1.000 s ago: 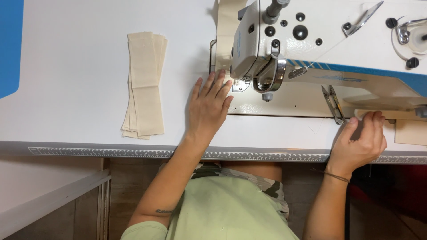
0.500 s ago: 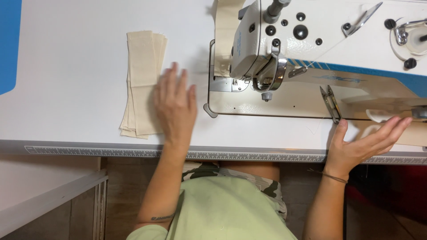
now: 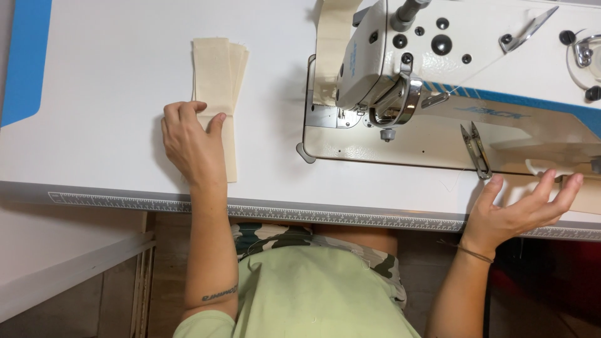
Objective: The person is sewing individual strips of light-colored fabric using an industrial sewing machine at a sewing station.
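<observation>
The stack of cream fabric strips (image 3: 216,94) lies on the white counter (image 3: 113,112), left of the sewing machine (image 3: 438,69). Its long axis runs near to far; the far ends fan out slightly toward the right, and the near end points at the counter's front edge. The left hand (image 3: 191,147) rests palm down on the near half of the stack, fingers (image 3: 181,112) curled at the left edge of the strips, thumb on top of the fabric. Whether a strip is actually pinched cannot be told.

The right hand (image 3: 519,209) is at the near right edge of the counter, palm turned up, fingers spread and holding nothing. Just beyond its fingertips lies a cream fabric piece (image 3: 551,166) on the machine bed. Thread snips (image 3: 476,150) lie on the bed, points toward the far side, left of that piece.

The counter is smooth and white, with a printed ruler strip (image 3: 156,203) along its near edge and a blue panel (image 3: 25,56) at far left. Below the counter a wooden floor shows.
</observation>
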